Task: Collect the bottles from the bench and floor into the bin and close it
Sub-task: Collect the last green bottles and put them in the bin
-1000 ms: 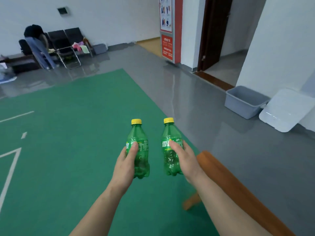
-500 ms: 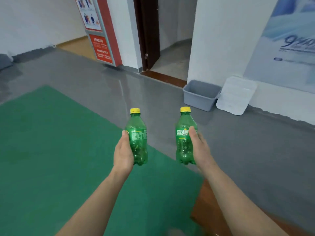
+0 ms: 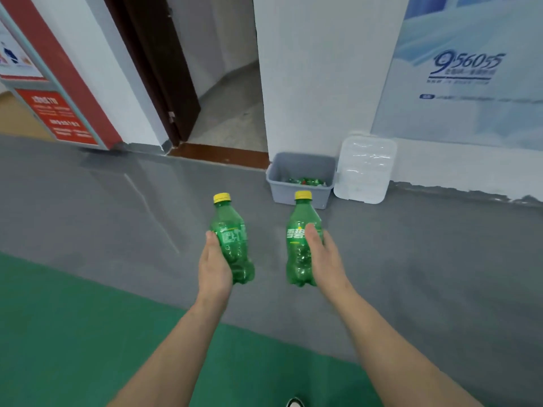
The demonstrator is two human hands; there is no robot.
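Note:
My left hand (image 3: 214,267) grips a green bottle with a yellow cap (image 3: 230,230), held upright. In my right hand (image 3: 324,258) is a second green bottle with a yellow cap (image 3: 299,230), also upright. Straight ahead on the grey floor stands the grey bin (image 3: 299,195), open, with several green bottles lying inside. Its translucent white lid (image 3: 365,168) leans against the wall just right of the bin. Both bottles are in the air well short of the bin.
An open doorway with a dark door (image 3: 158,71) lies left of the bin. A red and white sign stand (image 3: 55,83) is at far left. A blue poster (image 3: 470,69) covers the wall at right. Green mat (image 3: 73,333) underfoot, grey floor ahead.
The view has turned right and moved closer to the bin, which now sits straight ahead and larger. The wooden bench has dropped out of sight. Both hands still hold their bottles.

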